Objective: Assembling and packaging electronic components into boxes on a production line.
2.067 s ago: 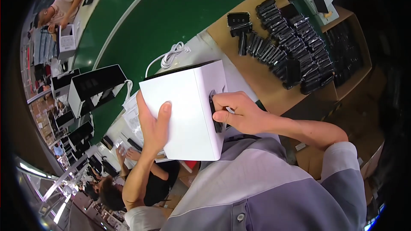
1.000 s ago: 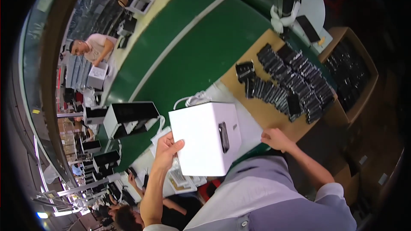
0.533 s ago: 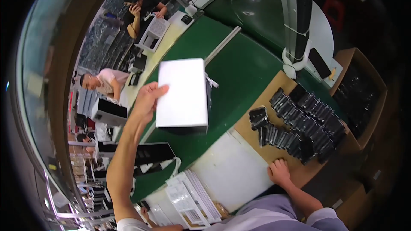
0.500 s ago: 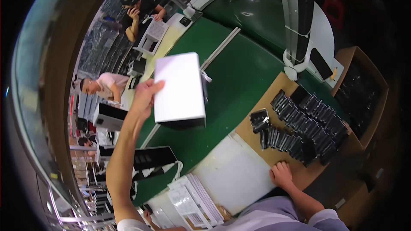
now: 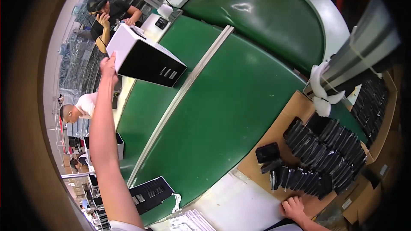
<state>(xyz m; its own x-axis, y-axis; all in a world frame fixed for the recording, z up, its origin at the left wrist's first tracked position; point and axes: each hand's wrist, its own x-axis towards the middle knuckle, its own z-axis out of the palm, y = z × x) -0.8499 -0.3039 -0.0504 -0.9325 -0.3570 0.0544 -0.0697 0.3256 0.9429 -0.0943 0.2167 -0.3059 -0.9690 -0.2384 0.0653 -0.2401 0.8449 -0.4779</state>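
1 box [image 5: 147, 57] farther fwd, L hand [image 5: 109, 66]

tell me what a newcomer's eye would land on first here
Probably the broad green conveyor belt sweeping across the middle. Next, at upper left, the black-and-white vented housing held in the left hand. Then the rows of black packs crowded on brown cardboard at lower right.

We see even, fairly bright light over the green belt [image 5: 222, 111], with white glare on its far curve. Black swallows the view's rim, straight edges bow there, and the grey post [image 5: 364, 45] looks smeared.
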